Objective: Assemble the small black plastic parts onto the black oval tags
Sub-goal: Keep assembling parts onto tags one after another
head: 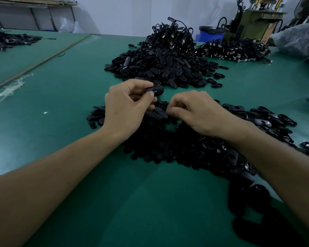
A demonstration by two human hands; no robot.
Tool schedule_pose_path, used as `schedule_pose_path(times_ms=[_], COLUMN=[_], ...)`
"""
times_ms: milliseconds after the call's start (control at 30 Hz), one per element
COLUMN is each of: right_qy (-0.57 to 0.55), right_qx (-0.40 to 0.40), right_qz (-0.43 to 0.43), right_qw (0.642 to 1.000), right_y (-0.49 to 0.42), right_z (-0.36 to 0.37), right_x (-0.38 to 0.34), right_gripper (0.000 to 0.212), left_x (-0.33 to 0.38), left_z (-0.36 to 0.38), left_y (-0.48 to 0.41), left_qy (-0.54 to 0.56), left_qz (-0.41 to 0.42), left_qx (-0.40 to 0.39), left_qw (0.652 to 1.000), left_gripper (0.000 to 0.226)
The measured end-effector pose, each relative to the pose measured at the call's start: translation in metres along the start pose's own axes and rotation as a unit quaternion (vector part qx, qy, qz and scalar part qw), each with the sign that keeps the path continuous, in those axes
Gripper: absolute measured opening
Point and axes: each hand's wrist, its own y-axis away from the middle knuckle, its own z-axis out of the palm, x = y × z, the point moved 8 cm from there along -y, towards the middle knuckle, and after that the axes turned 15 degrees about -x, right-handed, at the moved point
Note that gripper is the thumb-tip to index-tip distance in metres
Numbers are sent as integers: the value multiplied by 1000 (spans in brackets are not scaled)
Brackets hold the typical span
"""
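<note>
Step in hand, by my read: fetching the insert for a tag that's already picked up. Left hand (128, 106) is pinching one oval tag (154, 90) between thumb and forefinger and holding it raised above the near heap, slotted face showing toward the camera. Its lower fingers are curling under, and something black is sitting against them; can't tell if that's being held too.

Right hand (194, 111) is sitting knuckles-up at 3 o'clock of the left, with fingers curling down into the heap of small black parts (161, 145). The fingertips are hidden, so I can't tell whether it's gripping a part or closing on nothing.

Stock is lying all round on the green bench (61, 104):
- big tag pile (161, 68) at 12 o'clock of the hands
- cable heap (171, 36) stacking up behind it
- loose tags (268, 118) trailing off at 3 to 4 o'clock

Next move is likely needing:
- one part singled out of the heap, since the pieces are lying packed together and a double pick is looking easy
- the part turned to match the slot, then brought over at 10 o'clock from the right hand to the tag
- the left thumb, now sitting just beside the slot, staying clear of it while bracing the tag for the press

Everything's black on black, so orientation is probably going by feel.
</note>
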Motion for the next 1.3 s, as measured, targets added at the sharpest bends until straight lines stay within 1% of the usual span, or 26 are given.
schedule_pose_path(times_ms=[133,233,367,433,600,667,833,967,1067,1200,1300], right_qy=[-43,-83,-95,-123,-256,-283,-296,-359,-378,-372,-360], right_qx=[15,18,37,45,77,86,125,124,124,123,124], right_qz=[4,-4,-30,-38,-53,-61,-52,-32,-28,-34,-42], right_qw=[999,996,994,991,962,953,945,925,917,920,924], right_y=[0,0,2,2,3,4,5,4,4,4,3], right_z=[1,2,-2,-4,-10,-13,-19,-16,-14,-15,-16], right_x=[2,2,0,1,5,5,9,17,18,18,16], right_gripper=[18,16,7,9,6,4,9,8,9,14,21], left_x=[0,0,0,1,2,2,3,6,6,6,4], left_z=[1,1,3,3,4,5,9,12,13,14,12], left_y=[0,0,0,0,1,0,1,1,1,1,1], left_qy=[-7,-12,-7,-2,7,2,27,54,71,82,84], left_qz=[-1,-1,0,0,1,-1,-7,-7,-12,-18,-23], left_qx=[-4,-7,-13,-12,-12,-15,-31,-38,-43,-45,-36], left_qw=[1000,1000,1000,1000,1000,1000,999,998,996,995,996], left_gripper=[20,20,16,16,18,18,17,17,17,16,16])
